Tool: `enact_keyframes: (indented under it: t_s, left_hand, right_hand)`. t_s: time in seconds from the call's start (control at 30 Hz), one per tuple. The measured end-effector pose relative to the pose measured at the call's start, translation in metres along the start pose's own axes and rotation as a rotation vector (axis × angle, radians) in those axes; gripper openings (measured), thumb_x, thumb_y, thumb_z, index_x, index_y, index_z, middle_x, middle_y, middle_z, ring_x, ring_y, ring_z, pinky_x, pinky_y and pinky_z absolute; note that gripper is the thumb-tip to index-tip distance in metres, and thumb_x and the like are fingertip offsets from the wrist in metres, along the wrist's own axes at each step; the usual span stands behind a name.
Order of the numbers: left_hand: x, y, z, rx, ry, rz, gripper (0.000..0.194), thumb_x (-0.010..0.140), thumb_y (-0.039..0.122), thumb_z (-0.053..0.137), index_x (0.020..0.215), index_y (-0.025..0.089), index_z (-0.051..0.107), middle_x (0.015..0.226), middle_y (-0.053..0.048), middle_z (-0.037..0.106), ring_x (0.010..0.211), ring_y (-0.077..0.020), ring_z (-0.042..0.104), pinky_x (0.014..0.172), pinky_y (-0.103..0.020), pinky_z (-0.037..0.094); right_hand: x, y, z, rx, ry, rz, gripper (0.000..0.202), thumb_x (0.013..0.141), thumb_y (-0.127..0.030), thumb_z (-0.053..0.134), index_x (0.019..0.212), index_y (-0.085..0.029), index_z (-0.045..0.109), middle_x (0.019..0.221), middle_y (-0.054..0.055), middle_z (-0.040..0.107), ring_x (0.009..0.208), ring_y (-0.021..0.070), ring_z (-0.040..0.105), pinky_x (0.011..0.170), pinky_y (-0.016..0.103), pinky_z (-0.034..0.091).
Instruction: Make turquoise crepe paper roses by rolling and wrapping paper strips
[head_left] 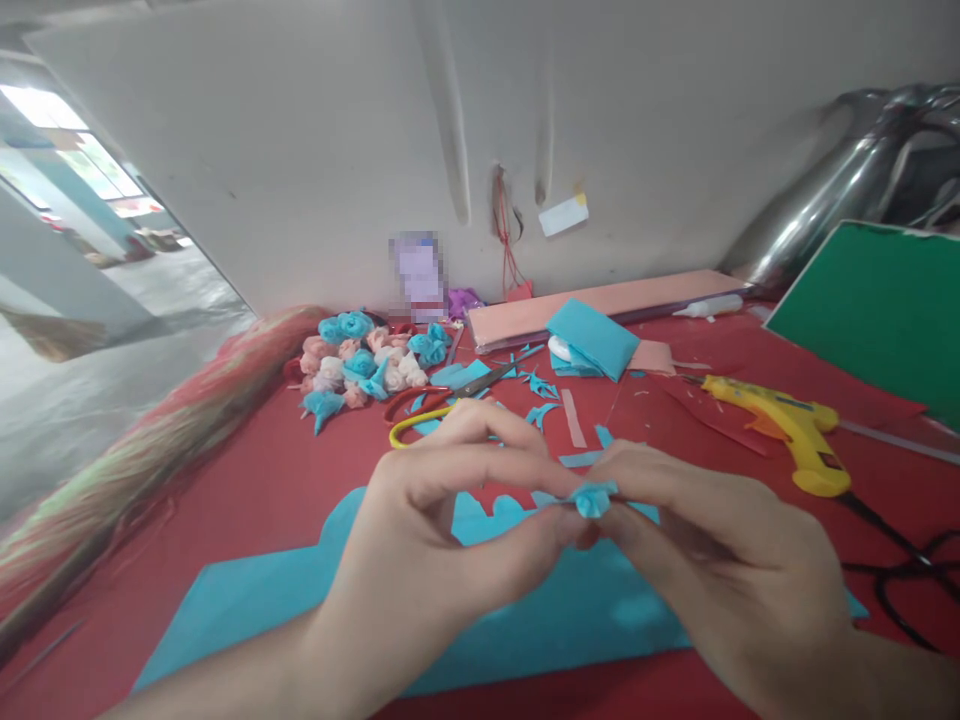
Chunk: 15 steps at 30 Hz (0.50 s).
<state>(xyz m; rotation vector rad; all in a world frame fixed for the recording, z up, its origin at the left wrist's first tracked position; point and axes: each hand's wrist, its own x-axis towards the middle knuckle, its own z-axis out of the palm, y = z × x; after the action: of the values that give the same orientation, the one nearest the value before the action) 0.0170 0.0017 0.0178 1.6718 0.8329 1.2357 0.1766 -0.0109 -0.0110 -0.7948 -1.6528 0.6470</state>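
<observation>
A small rolled blue paper flower (592,499) is pinched between the fingertips of both hands, above the table. My left hand (457,540) grips it from the left between thumb and index finger, and my right hand (720,550) from the right in the same way. Beneath them a large blue sheet (247,610) with a cut, wavy far edge lies on the red tabletop (300,490). Scissors with red and yellow handles (427,410) rest just beyond my left hand, beside blue paper scraps (541,414).
Pink, white and blue paper flowers (360,360) are heaped at the back left. Folded blue paper (596,338) lies near a long pink pack (600,305). A yellow glue gun (795,425) with a black cord sits right, before a green board (870,310).
</observation>
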Motion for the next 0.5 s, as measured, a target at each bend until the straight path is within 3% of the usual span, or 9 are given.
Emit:
enact_keyframes:
  t_s: [0.17,0.33,0.5]
  left_hand:
    - [-0.0013,0.0013,-0.0031,-0.012,-0.049,-0.023,0.026,0.072,0.007,0.069,0.079,0.031,0.076,0.072,0.005,0.061,0.07,-0.0093,0.054,0.062,-0.022,0.045]
    - [-0.001,0.0015,-0.0066,-0.012,-0.08,-0.07,0.02,0.073,0.008,0.069,0.076,0.028,0.075,0.074,0.005,0.06,0.069,-0.0092,0.055,0.064,-0.022,0.046]
    - [-0.0011,-0.0005,-0.0063,-0.034,-0.08,-0.139,0.008,0.077,0.021,0.07,0.079,0.028,0.074,0.077,0.004,0.058,0.071,-0.0102,0.055,0.065,-0.023,0.046]
  right_hand:
    - [-0.0041,-0.0034,-0.0016,0.089,-0.004,0.114,0.021,0.084,-0.017,0.065,0.096,-0.034,0.065,0.071,-0.013,0.07,0.062,0.0037,0.066,0.062,0.008,0.053]
    - [-0.0033,-0.0039,-0.0025,0.09,0.013,0.118,0.016,0.083,-0.016,0.065,0.087,-0.031,0.066,0.066,-0.013,0.068,0.058,0.0026,0.064,0.059,0.007,0.051]
    - [0.003,-0.0052,-0.0033,0.138,0.033,0.218,0.012,0.081,-0.015,0.066,0.077,-0.027,0.067,0.058,-0.011,0.066,0.053,0.0028,0.061,0.052,0.007,0.048]
